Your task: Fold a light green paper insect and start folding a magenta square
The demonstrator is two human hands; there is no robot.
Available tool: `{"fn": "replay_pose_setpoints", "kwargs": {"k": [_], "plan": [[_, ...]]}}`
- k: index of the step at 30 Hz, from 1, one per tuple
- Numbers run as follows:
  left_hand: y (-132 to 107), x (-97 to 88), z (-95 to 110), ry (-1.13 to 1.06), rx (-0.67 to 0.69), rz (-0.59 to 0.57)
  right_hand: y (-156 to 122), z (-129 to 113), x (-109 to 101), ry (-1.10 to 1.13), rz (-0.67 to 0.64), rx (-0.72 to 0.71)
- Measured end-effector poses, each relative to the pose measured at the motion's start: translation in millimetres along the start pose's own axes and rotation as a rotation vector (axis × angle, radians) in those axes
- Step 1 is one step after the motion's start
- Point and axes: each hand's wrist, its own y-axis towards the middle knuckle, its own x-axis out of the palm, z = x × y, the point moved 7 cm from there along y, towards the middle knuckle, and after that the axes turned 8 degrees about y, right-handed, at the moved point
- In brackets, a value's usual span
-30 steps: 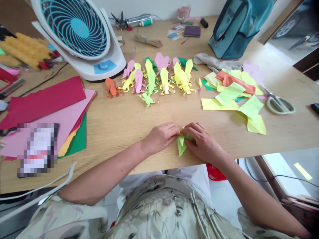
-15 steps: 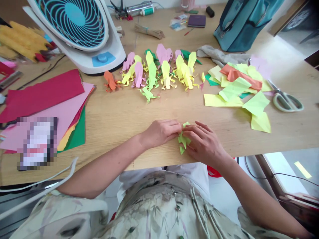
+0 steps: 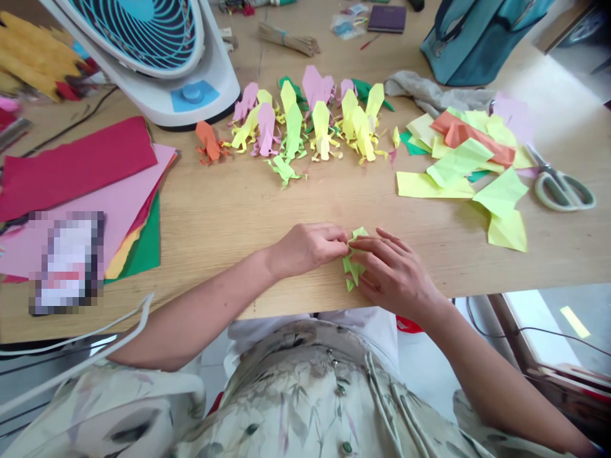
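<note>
A small light-green folded paper figure [image 3: 352, 270] lies near the table's front edge, between my two hands. My left hand [image 3: 321, 247] is closed, its fingertips pinching the figure's left side. Over the right side curls my right hand [image 3: 394, 267], with the thumb below and the fingers on top of the paper; part of the figure is hidden under it. Farther back stands a cluster of folded paper figures, among them a yellow one [image 3: 321, 132], a pink one [image 3: 266, 130], an orange one [image 3: 209, 142] and a light-green one [image 3: 285, 170].
Loose paper scraps [image 3: 453, 162] and scissors [image 3: 563, 189] lie at right, a teal bag [image 3: 472, 48] behind them. At left are a fan [image 3: 195, 95], stacked coloured paper [image 3: 81, 168] and a blurred-out object [image 3: 69, 264]. A bundle of sticks [image 3: 289, 39] lies at the back.
The view has shifted slightly, so the things on the table sit a little higher in the picture. Both hands stay on the light-green paper figure, with only slight finger movement.
</note>
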Motion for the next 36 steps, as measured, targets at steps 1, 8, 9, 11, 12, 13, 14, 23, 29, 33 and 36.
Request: {"fn": "replay_pose_setpoints", "kwargs": {"k": [1,8,9,11,12,13,14,23,29,33,36], "plan": [[0.1,-0.6,0.7,0.015,0.001,0.002,-0.2,-0.7,-0.8,0.006,0.003,-0.004],[0.1,-3.3,6.8,0.098,0.030,-0.019,-2.9,-7.5,-4.8,0.030,0.022,-0.012],[0.0,-3.2,7.4,0.108,0.035,-0.030,-3.4,-8.9,-4.7,0.040,0.023,-0.019],[-0.3,-2.7,8.3,0.121,0.051,-0.047,-4.4,-10.9,-4.5,0.056,0.026,-0.031],[-0.5,-2.5,8.6,0.126,0.060,-0.051,-4.9,-11.4,-4.6,0.062,0.030,-0.033],[-0.7,-2.3,8.7,0.130,0.071,-0.052,-5.4,-11.8,-4.8,0.065,0.035,-0.032],[-0.8,-2.2,8.6,0.133,0.079,-0.051,-5.9,-11.9,-5.0,0.067,0.039,-0.029],[-1.2,-3.8,2.9,-0.041,0.043,-0.085,-11.4,-11.8,-3.5,0.070,0.003,-0.016],[-2.9,-1.3,-3.9,-0.098,-0.038,-0.113,-12.1,-11.8,-3.4,0.113,-0.025,-0.024],[-4.2,-0.6,-5.4,-0.158,-0.059,-0.065,-12.9,-10.9,-4.4,0.146,-0.031,0.001],[-5.5,-0.7,-7.2,-0.207,-0.101,-0.036,-14.4,-11.4,-5.2,0.171,-0.025,-0.012]]}}
